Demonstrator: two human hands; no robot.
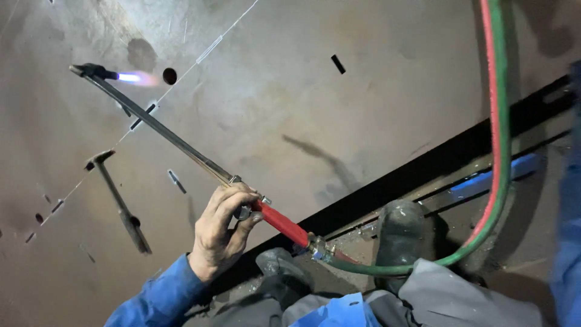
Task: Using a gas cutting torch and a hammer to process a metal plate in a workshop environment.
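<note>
My left hand (pixel 223 229) grips a cutting torch (pixel 181 145) where its long metal tubes meet the red handle (pixel 281 222), with the fingers curled over the valve. The torch reaches up and left across a large steel plate (pixel 339 121). At its bent tip a blue-white flame (pixel 136 77) burns sideways, just left of a round hole (pixel 170 75) in the plate. My right hand is out of view; only a blue sleeve (pixel 569 200) shows at the right edge.
Green and red hoses (pixel 497 145) run from the handle's end, loop right and climb out of the top. A hammer (pixel 118 200) lies on the plate below the torch. Narrow slots and a scribed line cross the plate. Two dark boots (pixel 399 233) stand by a black gap along the plate's edge.
</note>
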